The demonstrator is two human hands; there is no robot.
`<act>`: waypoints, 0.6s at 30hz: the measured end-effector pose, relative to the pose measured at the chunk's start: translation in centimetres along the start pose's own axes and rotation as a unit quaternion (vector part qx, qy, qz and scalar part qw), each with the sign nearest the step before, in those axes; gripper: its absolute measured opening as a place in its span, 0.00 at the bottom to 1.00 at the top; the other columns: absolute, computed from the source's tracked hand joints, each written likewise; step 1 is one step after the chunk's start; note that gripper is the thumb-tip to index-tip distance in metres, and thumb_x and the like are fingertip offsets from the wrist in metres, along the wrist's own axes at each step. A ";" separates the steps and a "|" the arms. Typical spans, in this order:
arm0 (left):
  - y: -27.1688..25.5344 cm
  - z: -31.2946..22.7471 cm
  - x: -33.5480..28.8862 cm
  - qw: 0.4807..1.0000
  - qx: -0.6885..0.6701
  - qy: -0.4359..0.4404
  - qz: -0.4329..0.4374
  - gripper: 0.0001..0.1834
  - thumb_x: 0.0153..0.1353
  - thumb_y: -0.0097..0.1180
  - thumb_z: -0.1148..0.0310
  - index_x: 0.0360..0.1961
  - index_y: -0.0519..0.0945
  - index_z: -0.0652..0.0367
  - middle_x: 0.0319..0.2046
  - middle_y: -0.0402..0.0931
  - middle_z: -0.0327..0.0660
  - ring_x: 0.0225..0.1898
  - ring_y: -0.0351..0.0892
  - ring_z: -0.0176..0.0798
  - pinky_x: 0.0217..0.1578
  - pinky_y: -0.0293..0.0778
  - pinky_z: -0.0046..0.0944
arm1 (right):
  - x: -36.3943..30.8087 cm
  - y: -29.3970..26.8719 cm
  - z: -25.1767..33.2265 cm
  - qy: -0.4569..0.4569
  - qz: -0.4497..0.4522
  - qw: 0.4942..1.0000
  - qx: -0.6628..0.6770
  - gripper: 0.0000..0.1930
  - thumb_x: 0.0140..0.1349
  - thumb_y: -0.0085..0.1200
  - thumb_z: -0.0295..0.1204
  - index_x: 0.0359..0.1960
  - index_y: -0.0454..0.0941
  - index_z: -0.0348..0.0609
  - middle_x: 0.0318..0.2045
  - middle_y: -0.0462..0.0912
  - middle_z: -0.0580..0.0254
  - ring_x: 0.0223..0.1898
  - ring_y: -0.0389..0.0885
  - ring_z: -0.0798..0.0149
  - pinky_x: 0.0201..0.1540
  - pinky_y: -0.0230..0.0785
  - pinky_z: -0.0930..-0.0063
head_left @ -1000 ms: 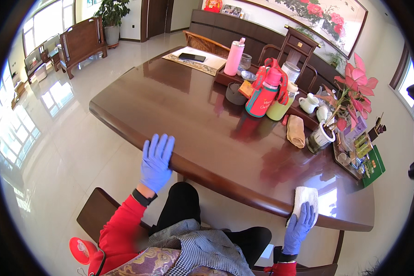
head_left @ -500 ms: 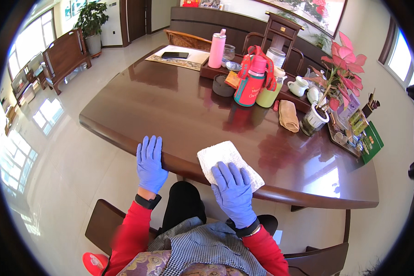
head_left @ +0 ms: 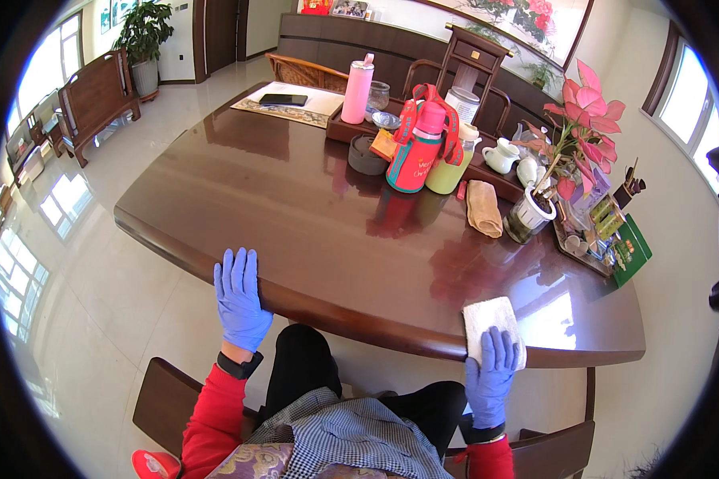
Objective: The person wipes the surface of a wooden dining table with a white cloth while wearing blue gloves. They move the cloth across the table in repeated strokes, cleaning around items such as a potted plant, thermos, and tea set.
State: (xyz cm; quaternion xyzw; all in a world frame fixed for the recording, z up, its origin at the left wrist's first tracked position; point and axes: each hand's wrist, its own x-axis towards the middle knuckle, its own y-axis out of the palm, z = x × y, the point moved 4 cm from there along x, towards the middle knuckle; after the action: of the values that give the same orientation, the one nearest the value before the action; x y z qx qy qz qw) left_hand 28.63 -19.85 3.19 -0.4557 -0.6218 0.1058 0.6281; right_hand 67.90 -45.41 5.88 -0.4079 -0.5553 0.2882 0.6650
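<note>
My right hand (head_left: 491, 375), in a blue-purple glove, is pressed onto a folded white cloth (head_left: 486, 318) with its fingers close together. Cloth and hand lie at the front edge of the glossy dark brown table (head_left: 311, 231), right of the middle, the cloth's lower part hanging over the rounded rim. What the fingertips do under the cloth cannot be seen. My left hand (head_left: 241, 302), gloved likewise, rests on the front edge farther left. Its fingers are stretched out over the tabletop and hold nothing.
Toward the back stand a pink bottle (head_left: 358, 89), a red bottle sleeve (head_left: 415, 160), a green bottle (head_left: 450, 168) and a dark round pot (head_left: 367, 156). A folded tan cloth (head_left: 483, 209) lies beside a potted pink-leaved plant (head_left: 529, 215). Chair parts (head_left: 168, 405) flank my legs.
My right hand has slid the white cloth to the right along the front edge. My left hand stays on the table edge. The whole view has shifted slightly.
</note>
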 end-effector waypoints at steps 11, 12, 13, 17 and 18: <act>-0.4 -0.3 0.1 1.000 0.001 -0.002 0.012 0.49 0.51 0.62 0.79 0.79 0.63 0.57 0.77 0.63 0.50 0.81 0.55 0.61 0.80 0.50 0.62 | 6.6 3.0 15.7 -0.153 -0.035 0.984 0.083 0.30 0.64 0.64 0.39 0.69 0.76 0.57 0.70 0.75 0.66 0.70 0.71 0.52 0.75 0.56 0.45; -0.5 -0.4 0.1 1.000 -0.006 -0.005 0.014 0.48 0.52 0.61 0.80 0.79 0.64 0.57 0.77 0.64 0.50 0.81 0.56 0.61 0.80 0.50 0.62 | 6.6 2.9 15.9 -0.157 -0.049 0.983 0.086 0.30 0.64 0.64 0.39 0.69 0.76 0.57 0.70 0.75 0.66 0.70 0.71 0.53 0.75 0.56 0.45; -0.5 -0.4 0.2 1.000 -0.005 -0.007 0.015 0.48 0.52 0.61 0.80 0.79 0.64 0.57 0.77 0.64 0.50 0.81 0.56 0.61 0.80 0.50 0.62 | 6.4 3.0 15.6 -0.160 -0.038 0.983 0.082 0.30 0.64 0.64 0.39 0.69 0.76 0.57 0.70 0.75 0.66 0.70 0.71 0.53 0.75 0.56 0.45; -0.6 -0.4 0.1 1.000 -0.001 -0.007 0.017 0.48 0.52 0.61 0.81 0.78 0.64 0.57 0.77 0.64 0.50 0.80 0.56 0.61 0.80 0.50 0.61 | 3.9 2.5 11.1 -0.153 0.003 0.986 0.060 0.29 0.65 0.64 0.39 0.70 0.76 0.57 0.71 0.74 0.63 0.72 0.69 0.50 0.77 0.53 0.43; -0.5 -0.4 0.1 1.000 0.001 -0.007 0.012 0.48 0.52 0.61 0.81 0.78 0.64 0.58 0.77 0.64 0.50 0.80 0.56 0.60 0.80 0.50 0.61 | 3.1 2.3 9.4 -0.142 0.020 0.989 0.046 0.29 0.66 0.63 0.39 0.70 0.76 0.57 0.72 0.74 0.62 0.73 0.69 0.48 0.78 0.52 0.42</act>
State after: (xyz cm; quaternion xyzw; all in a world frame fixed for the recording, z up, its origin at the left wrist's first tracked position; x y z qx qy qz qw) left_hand 28.80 -20.23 3.72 -0.4619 -0.6204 0.1168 0.6229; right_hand 59.55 -39.60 5.91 -0.3429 -0.6217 0.3820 0.5917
